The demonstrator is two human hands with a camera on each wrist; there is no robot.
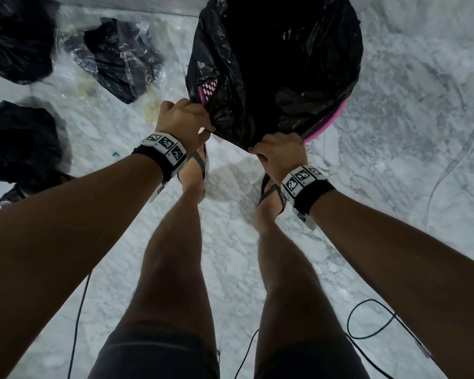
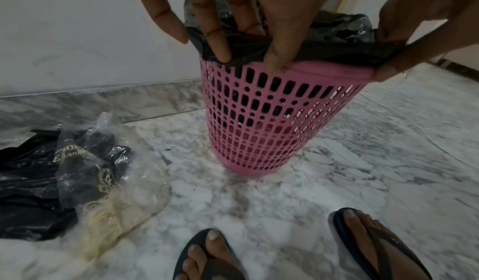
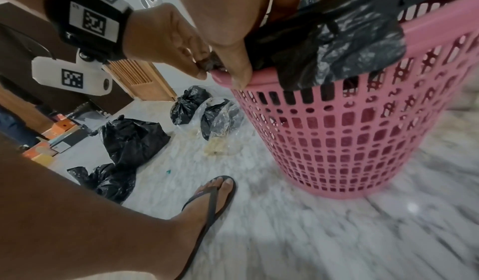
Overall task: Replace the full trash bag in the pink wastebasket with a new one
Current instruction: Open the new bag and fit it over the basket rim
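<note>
The pink perforated wastebasket (image 1: 323,127) (image 2: 272,120) (image 3: 362,141) stands upright on the marble floor in front of my feet. A new black trash bag (image 1: 271,64) (image 2: 337,52) (image 3: 337,44) lines it, its mouth spread open and partly folded over the rim. My left hand (image 1: 185,119) (image 2: 247,61) pinches the bag's edge at the near left of the rim. My right hand (image 1: 278,151) (image 3: 233,44) grips the bag's edge at the near right, thumb down against the rim. The basket's inside is dark and hidden.
Tied full black bags (image 1: 17,36) (image 1: 19,143) (image 3: 129,139) lie on the floor to the left. A clear plastic packet with black bags (image 1: 121,58) (image 2: 103,171) lies nearer the basket. Cables (image 1: 372,324) trail across the floor. A wall runs behind; boxes (image 3: 59,139) sit far left.
</note>
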